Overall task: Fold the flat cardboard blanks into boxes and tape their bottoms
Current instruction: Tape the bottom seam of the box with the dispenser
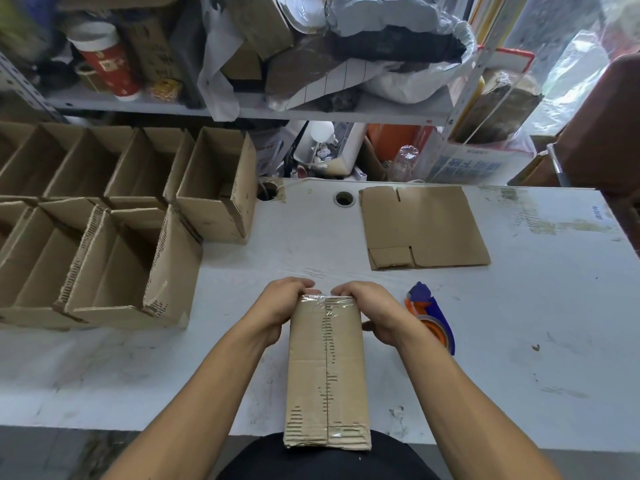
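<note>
The box [327,372] lay bottom-up across the near edge of the table [519,323], its near end against my body, clear tape running down the seam. My left hand [280,306] and right hand [372,311] gripped its far end, fingers curled over the edge, likely to press the tape down round the corner. The dispenser [431,315] sat just right of my right hand, within reach. A flat blank [424,226] waited further back, well apart; finished boxes [104,230] stood open to the left.
</note>
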